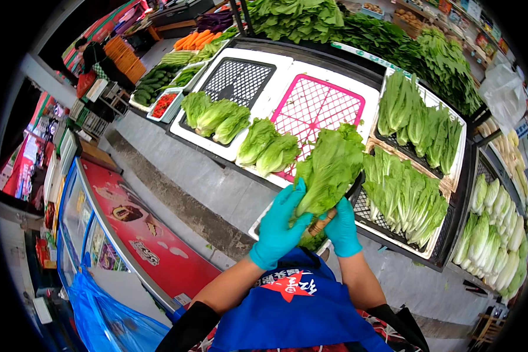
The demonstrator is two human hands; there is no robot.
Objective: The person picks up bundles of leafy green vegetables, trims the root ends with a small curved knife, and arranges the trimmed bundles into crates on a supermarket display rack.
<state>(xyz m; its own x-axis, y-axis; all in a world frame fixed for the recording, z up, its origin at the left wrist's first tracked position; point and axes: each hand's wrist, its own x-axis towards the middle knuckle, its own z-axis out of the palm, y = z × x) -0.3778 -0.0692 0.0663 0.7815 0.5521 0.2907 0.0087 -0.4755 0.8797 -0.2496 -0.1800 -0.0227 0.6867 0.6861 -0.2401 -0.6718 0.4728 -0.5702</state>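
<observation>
In front of my apron I hold a loose-leaf green lettuce, its leaves pointing away from me toward the stall. My left hand, in a teal glove, grips it from the left near the base, thumb across the lower leaves. My right hand, gloved alike, is at the right of the base, its fingertips partly hidden. Between the hands shows a brown, banded piece; whether it is the lettuce stem or a handle, I cannot tell. More green leaves lie below it, in a container mostly hidden by my hands.
A pink grid mat lines a white foam tray ahead, with lettuces at its near end. Left of it, more lettuces lie by a black grid. Leafy greens fill trays rightward. A red freezer stands left.
</observation>
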